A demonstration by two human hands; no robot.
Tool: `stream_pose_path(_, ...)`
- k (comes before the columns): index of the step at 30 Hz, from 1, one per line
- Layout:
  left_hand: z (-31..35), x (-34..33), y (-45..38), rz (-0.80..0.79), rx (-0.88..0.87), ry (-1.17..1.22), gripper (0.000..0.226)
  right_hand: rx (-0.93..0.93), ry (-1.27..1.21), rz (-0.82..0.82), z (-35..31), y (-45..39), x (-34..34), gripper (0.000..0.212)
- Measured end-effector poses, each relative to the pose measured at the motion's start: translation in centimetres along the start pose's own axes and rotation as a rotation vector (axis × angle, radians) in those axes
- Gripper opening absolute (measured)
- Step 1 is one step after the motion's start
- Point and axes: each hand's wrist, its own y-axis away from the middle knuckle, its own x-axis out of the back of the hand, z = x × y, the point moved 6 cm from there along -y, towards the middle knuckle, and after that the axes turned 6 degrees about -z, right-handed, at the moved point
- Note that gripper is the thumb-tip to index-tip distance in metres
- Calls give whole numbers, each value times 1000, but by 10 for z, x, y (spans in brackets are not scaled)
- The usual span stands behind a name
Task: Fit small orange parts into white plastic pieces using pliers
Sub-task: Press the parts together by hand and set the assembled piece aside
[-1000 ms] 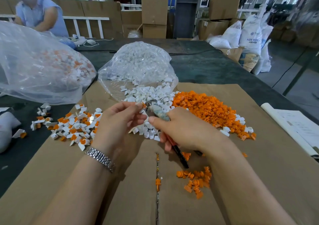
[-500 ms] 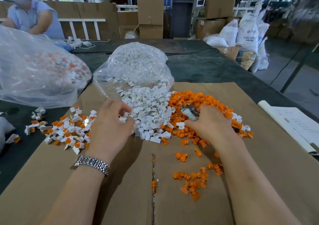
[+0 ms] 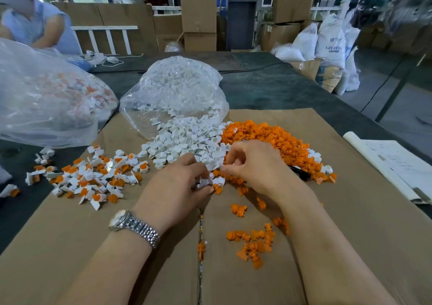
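Observation:
A heap of white plastic pieces (image 3: 184, 141) spills from a clear bag onto the cardboard, with a heap of small orange parts (image 3: 268, 138) right beside it. My left hand (image 3: 177, 192) pinches a white piece (image 3: 203, 183) at the near edge of the white heap. My right hand (image 3: 254, 164) is curled over the seam between the two heaps, its fingertips closed close to my left fingers. Only the black handle end of the pliers (image 3: 301, 175) shows, sticking out behind the right hand. Fitted white-and-orange pieces (image 3: 93, 176) lie in a pile to the left.
The clear bag of white pieces (image 3: 175, 89) sits behind the heaps. A larger bag (image 3: 46, 99) lies at the far left. Loose orange parts (image 3: 252, 241) are scattered near my right forearm. A paper sheet (image 3: 397, 164) lies right. Another person (image 3: 35, 26) sits at the far left.
My right hand has come back left from the orange heap to the edge of the white heap. My left hand has moved right from the fitted pile to a white piece; the hands now nearly touch.

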Motion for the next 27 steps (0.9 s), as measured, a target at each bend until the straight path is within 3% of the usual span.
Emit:
stream_pose_path(2,1,2,0,6,0,-6,24,102,-81,-136,-9,4,-8,17)
stream_pose_path(5,5,4,2,9,-24,-33,22,175,1,-226,-18,6,-19,17)
stream_pose_path(11,5,1,2,-12,-29,-46,22,212,201,-149,-19,2,-24,16)
stream_pose_path(15,-2,3,1,12,23,42,17,198,124,-102,-15,1,-19,13)
stream_pose_path(19,-19,12,7,85,225,519,12,152,-115,3,-8,0,-3,11)
stream_pose_path(25,-25,-1,3,19,400,1613,18,216,-445,76,-9,5,11,13)
stream_pose_path(27,-23,-7,1,-22,414,1797,18,258,-572,108,-13,8,16,9)
